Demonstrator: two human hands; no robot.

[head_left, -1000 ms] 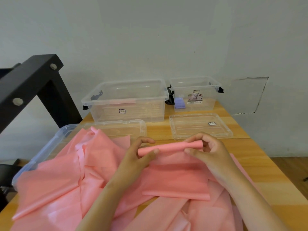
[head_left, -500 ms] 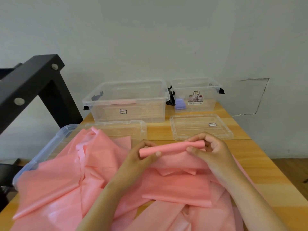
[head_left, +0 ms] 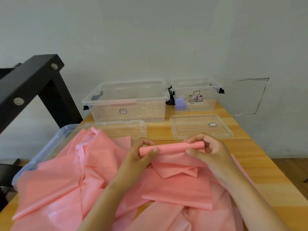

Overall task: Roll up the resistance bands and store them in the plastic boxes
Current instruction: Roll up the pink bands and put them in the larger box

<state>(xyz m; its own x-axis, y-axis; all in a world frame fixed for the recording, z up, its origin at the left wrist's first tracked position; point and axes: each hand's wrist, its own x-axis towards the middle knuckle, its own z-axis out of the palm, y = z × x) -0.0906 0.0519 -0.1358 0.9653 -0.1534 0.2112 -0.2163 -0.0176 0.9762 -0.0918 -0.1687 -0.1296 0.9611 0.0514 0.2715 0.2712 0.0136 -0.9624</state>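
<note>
Both my hands hold a pink resistance band roll (head_left: 170, 148) level above the table. My left hand (head_left: 141, 154) pinches its left end between thumb and fingers. My right hand (head_left: 206, 150) grips the right end with curled fingers. The band's unrolled tail (head_left: 176, 170) hangs from the roll onto a heap of loose pink bands (head_left: 66, 180) covering the near table. Two open clear plastic boxes stand at the back: a large one (head_left: 126, 104) and a smaller one (head_left: 196, 95) holding a purple item (head_left: 180, 103).
Two clear lids lie flat in front of the boxes, one (head_left: 200, 126) on the right and one (head_left: 120, 129) partly under the bands. A clear bin (head_left: 50, 147) sits at the left under the heap. A black metal frame (head_left: 33, 84) stands at left. The wooden table's right edge (head_left: 275, 167) is near.
The roll has turned a little further and lifted slightly, drawing more of the tail up off the heap. My hands stay at its two ends.
</note>
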